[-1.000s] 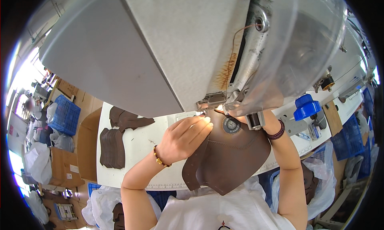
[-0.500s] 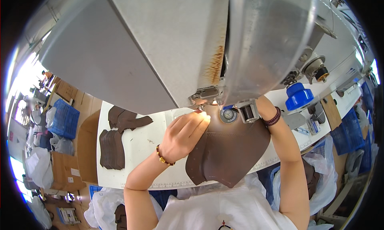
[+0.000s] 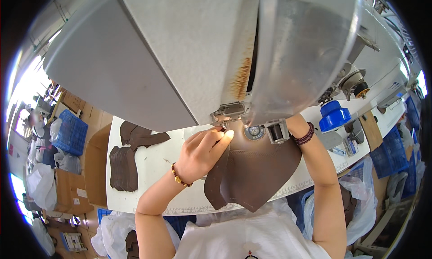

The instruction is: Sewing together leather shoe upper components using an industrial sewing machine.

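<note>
Dark brown leather piece (image 3: 258,171) lying flat on the white surface (image 3: 157,162), its top edge tucked under the sewing machine head (image 3: 234,61) at the presser foot (image 3: 223,120), its lower flaps hanging over the near edge toward 6 o'clock. Looks thin, limp and light, likely to fold and drape rather than hold shape (the left flap already curls up along a seam); grain side probably a little slick, so best pinned flat with spread fingertips close to the needle and steered from the edges, not pinched in the middle. Left hand (image 3: 201,153), wearing a beaded bracelet, resting with fingers pressed together on the piece's upper left edge, fingertips at the foot. Right hand hidden behind the machine head at 1 o'clock, only the wrist with dark beads (image 3: 306,134) showing, so grip cannot be told. Stack of brown cut pieces (image 3: 125,168) at 9 o'clock, well apart; blue cap (image 3: 334,115) at 2 o'clock
</note>
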